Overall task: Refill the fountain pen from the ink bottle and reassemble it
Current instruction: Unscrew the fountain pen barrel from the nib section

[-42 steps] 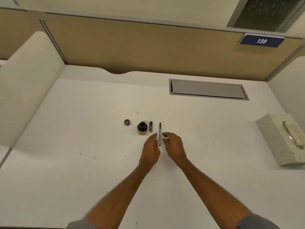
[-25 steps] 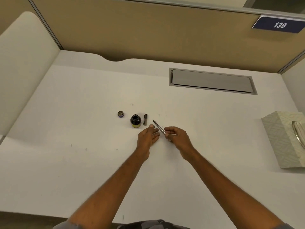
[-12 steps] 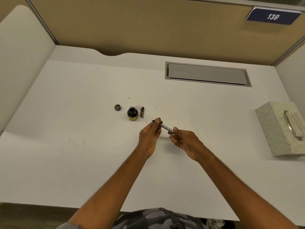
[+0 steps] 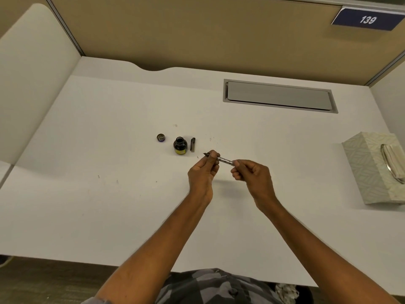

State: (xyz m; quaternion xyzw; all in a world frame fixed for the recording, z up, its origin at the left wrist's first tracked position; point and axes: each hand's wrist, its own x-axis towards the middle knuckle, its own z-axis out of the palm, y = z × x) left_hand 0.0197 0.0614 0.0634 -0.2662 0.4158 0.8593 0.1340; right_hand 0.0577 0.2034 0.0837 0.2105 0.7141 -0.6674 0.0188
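Both hands hold a slim silver fountain pen [image 4: 224,159] just above the white desk [image 4: 109,194], its dark nib pointing left. My left hand [image 4: 205,172] pinches the nib end and my right hand [image 4: 252,175] grips the back end. An open dark ink bottle [image 4: 180,145] with a yellow label stands to the upper left of my hands. The bottle's lid [image 4: 161,137] lies to the left of the bottle. A short dark pen part [image 4: 192,144] lies on the bottle's right.
A patterned tissue box [image 4: 377,170] sits at the desk's right edge. A grey cable hatch [image 4: 278,96] is set into the desk at the back. Beige partition walls close off the back and sides.
Both hands picked the pen up from the desk and turned it from lying lengthwise to crosswise, nib to the left. The camera view also shifted downward.
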